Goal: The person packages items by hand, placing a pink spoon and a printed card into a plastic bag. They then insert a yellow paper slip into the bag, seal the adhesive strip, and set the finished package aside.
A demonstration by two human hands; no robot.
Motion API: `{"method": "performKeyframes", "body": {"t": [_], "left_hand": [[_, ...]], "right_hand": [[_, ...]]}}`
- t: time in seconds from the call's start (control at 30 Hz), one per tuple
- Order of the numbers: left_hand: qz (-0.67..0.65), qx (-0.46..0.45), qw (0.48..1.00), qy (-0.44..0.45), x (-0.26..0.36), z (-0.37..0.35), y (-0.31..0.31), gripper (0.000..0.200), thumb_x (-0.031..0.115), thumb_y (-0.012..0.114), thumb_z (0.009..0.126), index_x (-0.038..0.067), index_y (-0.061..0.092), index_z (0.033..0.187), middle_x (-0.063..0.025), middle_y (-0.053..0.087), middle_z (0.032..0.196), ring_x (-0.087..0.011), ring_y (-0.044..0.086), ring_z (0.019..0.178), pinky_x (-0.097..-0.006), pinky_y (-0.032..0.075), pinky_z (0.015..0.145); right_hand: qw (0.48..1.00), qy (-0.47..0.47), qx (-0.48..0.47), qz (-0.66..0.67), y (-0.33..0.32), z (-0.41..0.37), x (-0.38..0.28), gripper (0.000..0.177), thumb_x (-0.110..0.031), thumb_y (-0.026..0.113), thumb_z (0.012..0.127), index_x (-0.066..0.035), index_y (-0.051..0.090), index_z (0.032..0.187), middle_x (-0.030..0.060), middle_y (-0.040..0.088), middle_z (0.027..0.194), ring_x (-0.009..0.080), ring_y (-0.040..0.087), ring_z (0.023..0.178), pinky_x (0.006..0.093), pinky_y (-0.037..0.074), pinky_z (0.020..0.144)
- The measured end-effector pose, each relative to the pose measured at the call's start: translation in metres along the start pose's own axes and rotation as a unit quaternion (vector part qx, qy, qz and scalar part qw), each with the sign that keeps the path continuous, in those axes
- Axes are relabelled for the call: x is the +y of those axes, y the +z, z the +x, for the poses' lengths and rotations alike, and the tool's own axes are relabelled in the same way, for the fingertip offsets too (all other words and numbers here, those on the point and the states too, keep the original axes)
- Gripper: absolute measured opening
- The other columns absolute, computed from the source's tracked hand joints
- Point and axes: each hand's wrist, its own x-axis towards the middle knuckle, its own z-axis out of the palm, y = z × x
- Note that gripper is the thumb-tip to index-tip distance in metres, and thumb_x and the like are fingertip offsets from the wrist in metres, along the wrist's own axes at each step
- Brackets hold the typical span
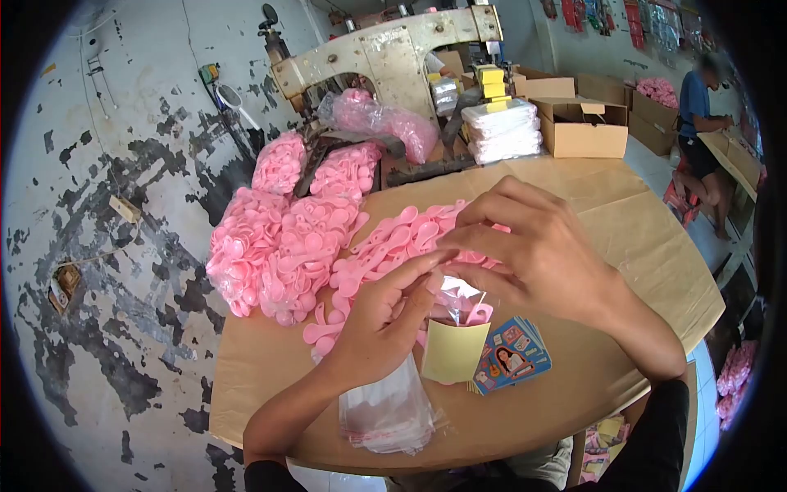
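Observation:
My left hand (385, 316) and my right hand (533, 246) meet over the middle of a cardboard-covered table (648, 246). Together they pinch a small clear plastic bag (459, 297) with a pink plastic spoon (478, 315) and a yellow card (452, 351) in it. Loose pink spoons (385, 246) lie spread just behind my hands. Bagged bundles of pink spoons (266, 242) are heaped at the left. A stack of empty clear bags (389, 414) lies under my left wrist. A fanned pile of printed blue cards (515, 354) sits below my right hand.
An old sewing machine (385, 57) stands at the table's back, with a pink-filled bag (385, 119), stacked white packs (502, 129) and an open cardboard box (584, 127) beside it. Another person (701, 123) sits at the far right among boxes. A peeling wall is on the left.

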Motion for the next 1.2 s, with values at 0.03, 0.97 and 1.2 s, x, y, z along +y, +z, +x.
{"method": "performKeyframes", "body": {"t": [0.03,0.97,1.2], "left_hand": [[0.008,-0.003,1.0,-0.01,0.002,-0.002,-0.002,0.033,0.011,0.044,0.101,-0.004,0.048,0.13,-0.0018,0.061,0.094,-0.0036,0.055,0.071,-0.0193,0.043,0.059],[-0.042,-0.094,0.99,-0.099,-0.004,-0.004,-0.003,0.037,0.022,0.038,0.102,-0.001,0.045,0.13,-0.017,0.061,0.118,-0.0186,0.069,0.083,-0.0251,0.058,0.063],[-0.107,-0.106,0.978,-0.141,-0.019,-0.008,0.018,0.029,0.024,0.044,0.102,0.002,0.052,0.119,-0.0026,0.059,0.098,-0.0045,0.053,0.079,-0.0192,0.051,0.063]], "right_hand": [[1.0,0.008,-0.01,-0.011,0.001,0.0,0.0,0.021,-0.016,0.075,0.072,-0.008,0.071,0.091,0.004,0.065,0.087,0.0221,0.06,0.082,0.0346,0.053,0.069],[0.927,0.309,-0.179,0.116,-0.033,-0.133,0.119,0.018,-0.013,0.055,0.085,0.001,0.061,0.096,0.0043,0.064,0.085,0.0116,0.057,0.074,0.0273,0.047,0.071],[0.912,0.398,-0.01,0.098,-0.043,-0.11,0.067,0.017,-0.01,0.06,0.085,-0.001,0.068,0.097,0.0117,0.068,0.087,0.0234,0.063,0.078,0.0339,0.05,0.075]]}}
